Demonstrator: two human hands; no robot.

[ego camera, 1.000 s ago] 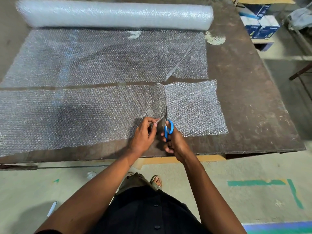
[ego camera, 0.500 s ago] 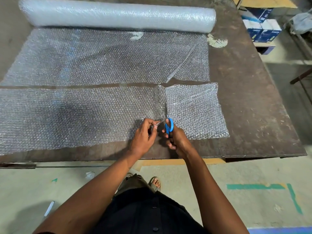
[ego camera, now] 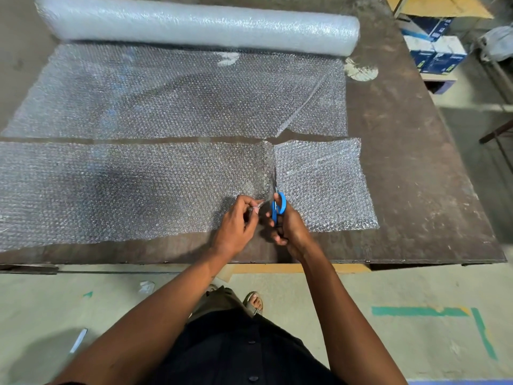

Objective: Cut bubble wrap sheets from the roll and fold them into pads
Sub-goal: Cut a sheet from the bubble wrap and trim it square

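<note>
A long bubble wrap roll (ego camera: pixel 200 25) lies across the far side of the brown table (ego camera: pixel 410 168), with a stretch of wrap (ego camera: pixel 172 95) unrolled toward me. A separate cut strip (ego camera: pixel 119 190) lies nearer, partly slit down its right part. My right hand (ego camera: pixel 290 227) grips blue-handled scissors (ego camera: pixel 277 205), blades pointing away into the slit. My left hand (ego camera: pixel 236 226) pinches the near edge of the strip just left of the slit. The piece right of the slit (ego camera: pixel 322 187) lies flat.
Blue and white boxes (ego camera: pixel 433 48) and cardboard stand on the floor beyond the table's right side. A dark chair or stand leg (ego camera: pixel 497 132) shows at the right edge. Green tape marks (ego camera: pixel 419 311) and paper scraps lie on the floor near my feet.
The scissors and both hands have crept a little farther from me along the slit. The left hand keeps its pinch on the edge.
</note>
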